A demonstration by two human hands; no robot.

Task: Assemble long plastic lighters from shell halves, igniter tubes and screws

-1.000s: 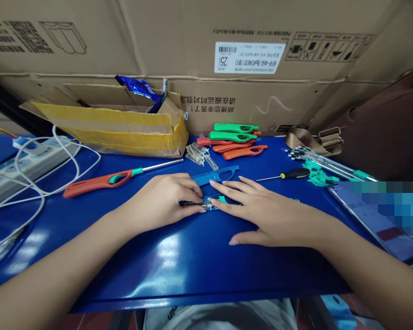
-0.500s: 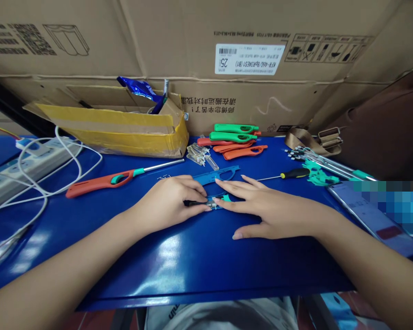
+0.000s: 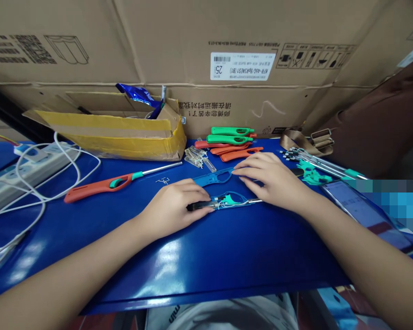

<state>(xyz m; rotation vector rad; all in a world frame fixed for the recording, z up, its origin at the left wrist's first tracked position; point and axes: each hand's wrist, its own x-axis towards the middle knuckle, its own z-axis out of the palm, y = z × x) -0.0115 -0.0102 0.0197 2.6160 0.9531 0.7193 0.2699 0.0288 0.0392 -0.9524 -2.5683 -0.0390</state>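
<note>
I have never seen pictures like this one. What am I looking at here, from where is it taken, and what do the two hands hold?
There is no machine: a person works with bare hands, filmed by a camera on their head looking down. The left hand presses on an open blue lighter half with its inner parts showing, lying on the blue table. The right hand touches a second blue shell. Nearby lie a finished orange lighter, a pile of orange and green shells and a yellow-taped box.

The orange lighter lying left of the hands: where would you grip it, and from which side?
Grip the orange lighter by its thick handle end, coming from above. It lies flat on the blue table with free space around; the thin metal tube offers little hold.
</note>
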